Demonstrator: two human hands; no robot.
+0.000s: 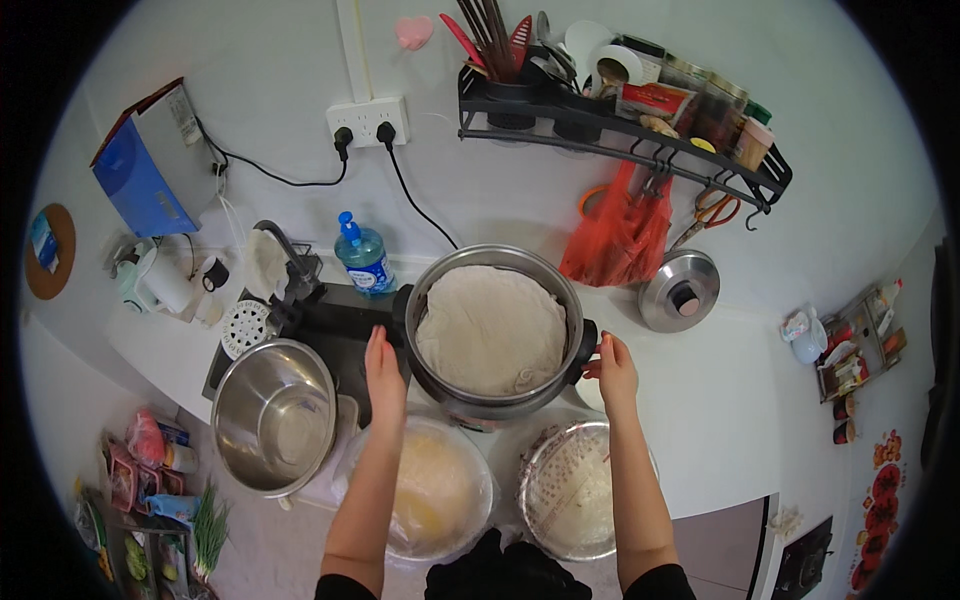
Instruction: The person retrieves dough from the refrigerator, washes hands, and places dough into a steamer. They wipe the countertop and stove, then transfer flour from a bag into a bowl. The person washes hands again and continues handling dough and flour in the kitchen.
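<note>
A round metal pot (491, 330) with black side handles stands on the counter, and a damp-looking beige cloth (491, 330) lies inside it. My left hand (385, 375) is raised, empty, at the pot's left side, just below the left handle. Close to the right handle, my right hand (613, 371) has its fingers partly bent; whether it touches the handle is unclear. Nearer to me are a bowl of yellowish content under plastic film (435, 487) on the left and a metal bowl under printed plastic film (574, 487) on the right, partly behind my right forearm.
An empty steel basin (274, 420) sits at the sink's front left. Behind are a blue soap bottle (365, 259) and a faucet (289, 259). A metal lid (679, 291) leans against the wall, beside a hanging red plastic bag (622, 232). Overhead runs a black rack (622, 146); a power cord reaches behind the pot.
</note>
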